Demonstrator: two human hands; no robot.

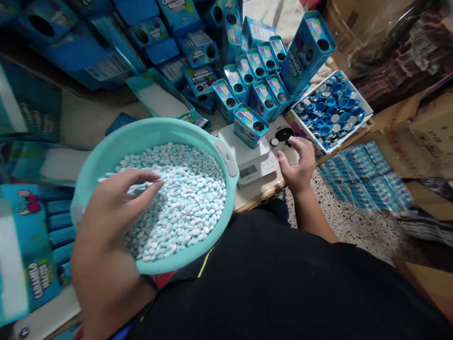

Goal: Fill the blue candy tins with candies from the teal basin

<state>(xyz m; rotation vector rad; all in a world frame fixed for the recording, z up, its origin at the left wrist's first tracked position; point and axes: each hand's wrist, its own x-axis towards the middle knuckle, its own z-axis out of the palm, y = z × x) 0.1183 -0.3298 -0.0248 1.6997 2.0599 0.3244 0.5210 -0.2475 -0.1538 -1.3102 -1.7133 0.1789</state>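
My left hand (116, 212) is over a turquoise plastic basin (170, 123) of small, pale blue and white candies (187, 203). Its thumb and forefinger are drawn together in a pinch; what lies between the tips is too small to make out. My right hand (299, 165), thumb and fingers apart and holding nothing, hovers beside a white digital scale (260, 167). On the scale's platform stands a blue candy tin (249, 125) with a round dark opening in its top. Near my right fingers are a small round cap (274, 141) and a black round object (284, 134).
Several similar open tins (244, 71) stand behind the scale, with a larger tin (307, 52) to their right. A white box (331, 113) holds many blue and silver caps. Printed cartons (28, 250) lie left; wrapped blue packs (364, 174) sit on the speckled floor.
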